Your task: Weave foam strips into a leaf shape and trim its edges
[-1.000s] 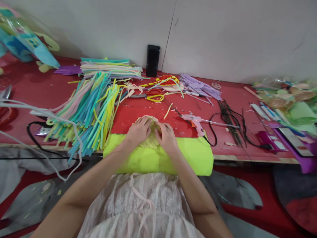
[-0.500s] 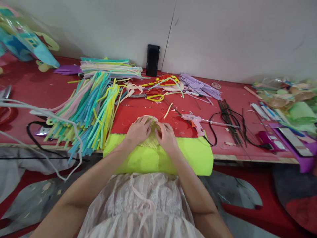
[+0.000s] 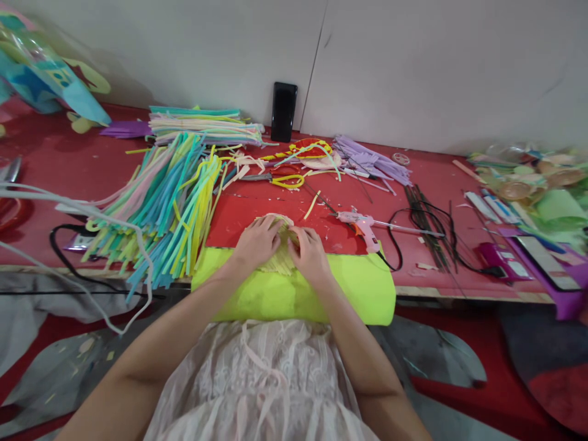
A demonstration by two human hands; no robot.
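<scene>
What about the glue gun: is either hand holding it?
No: the left hand and right hand are both at the yellow piece, while the glue gun lies apart to their right.

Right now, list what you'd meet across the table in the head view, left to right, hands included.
Red handle → front strips → left hand → right hand → glue gun → purple box

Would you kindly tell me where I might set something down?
Bare red tabletop shows between the lilac fuzzy strips and the pastel pile at right; another patch lies in front of the flat purple sheets at left. Crowded middle: the left hand and right hand on a yellow ribbed piece, beside the pink plastic glue gun.
</scene>
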